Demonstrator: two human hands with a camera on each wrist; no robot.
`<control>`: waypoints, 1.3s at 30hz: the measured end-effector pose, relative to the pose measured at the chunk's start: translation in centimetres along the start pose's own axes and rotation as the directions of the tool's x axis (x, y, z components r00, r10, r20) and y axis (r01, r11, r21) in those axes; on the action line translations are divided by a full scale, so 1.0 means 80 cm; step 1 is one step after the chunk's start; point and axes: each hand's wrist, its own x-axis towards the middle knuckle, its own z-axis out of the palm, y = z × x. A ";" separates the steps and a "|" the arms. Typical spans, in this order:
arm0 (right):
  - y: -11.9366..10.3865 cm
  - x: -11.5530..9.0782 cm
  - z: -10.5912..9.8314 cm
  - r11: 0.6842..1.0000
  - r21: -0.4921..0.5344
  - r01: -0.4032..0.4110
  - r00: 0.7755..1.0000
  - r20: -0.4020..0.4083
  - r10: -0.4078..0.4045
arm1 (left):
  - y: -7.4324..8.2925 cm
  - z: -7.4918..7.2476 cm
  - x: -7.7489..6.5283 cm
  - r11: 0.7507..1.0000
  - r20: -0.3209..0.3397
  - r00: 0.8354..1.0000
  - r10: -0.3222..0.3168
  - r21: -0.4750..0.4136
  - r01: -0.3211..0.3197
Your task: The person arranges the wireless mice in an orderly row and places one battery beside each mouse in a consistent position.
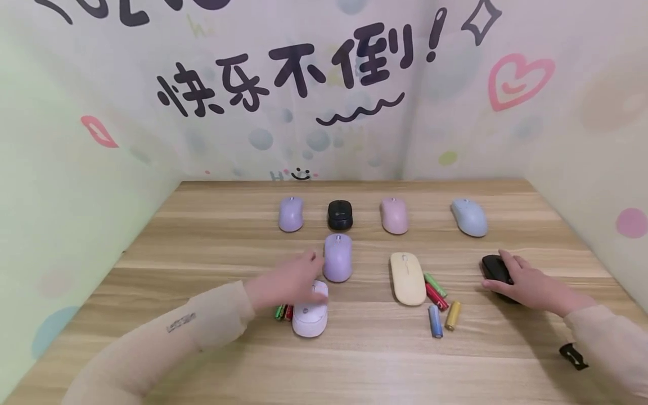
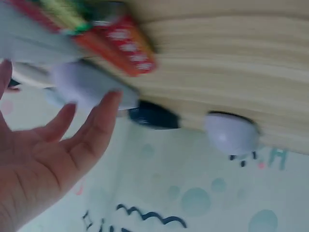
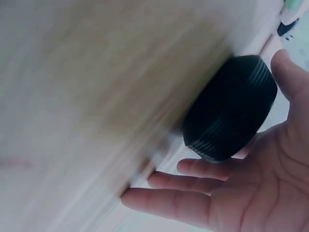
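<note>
My left hand (image 1: pixel 291 281) hovers over a white mouse (image 1: pixel 310 320), its fingers apart and loosely bent in the left wrist view; the hand hides part of that mouse. Just beyond the fingertips lies a purple mouse (image 1: pixel 337 259). Green and red batteries (image 2: pixel 123 48) sit beside the white mouse, partly hidden in the head view. At the right, a black mouse (image 1: pixel 496 270) is between the thumb and fingers of my right hand (image 1: pixel 531 284). In the right wrist view the ribbed black mouse (image 3: pixel 231 108) lies close against the thumb and fingers.
Along the back stand a purple mouse (image 1: pixel 291 214), a black mouse (image 1: pixel 340 215), a pink mouse (image 1: pixel 394 215) and a light blue mouse (image 1: pixel 469 217). A cream mouse (image 1: pixel 407 278) lies near a red battery (image 1: pixel 437 296) and several others. A small black piece (image 1: pixel 574 356) lies by the right sleeve.
</note>
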 end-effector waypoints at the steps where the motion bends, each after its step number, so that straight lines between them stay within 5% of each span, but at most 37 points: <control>1: 0.002 0.000 -0.001 1.000 0.002 0.001 1.000 0.007 -0.001 | 0.004 0.001 -0.009 1.000 0.016 1.000 0.005 0.016 -0.005; 8: 0.006 0.001 -0.003 1.000 -0.021 0.014 1.000 0.023 -0.014 | 0.015 0.012 -0.044 0.993 0.095 0.992 0.086 0.069 -0.093; 15: 0.003 0.001 -0.001 0.999 -0.033 0.014 1.000 0.010 -0.014 | 0.015 0.012 -0.043 0.991 0.154 0.981 0.115 0.049 -0.124; 25: 0.004 0.000 -0.002 0.999 -0.035 0.022 1.000 0.009 -0.022 | 0.010 0.011 -0.039 0.984 0.100 0.983 0.153 0.079 -0.161; 31: 0.004 0.000 -0.002 0.999 -0.030 0.028 1.000 0.009 -0.027 | -0.008 -0.020 -0.025 0.996 0.029 0.996 0.087 -0.032 -0.086; 39: 0.004 0.001 -0.003 1.000 -0.021 0.021 1.000 0.024 -0.020 | -0.084 -0.054 0.014 0.992 0.069 0.992 -0.106 -0.055 0.110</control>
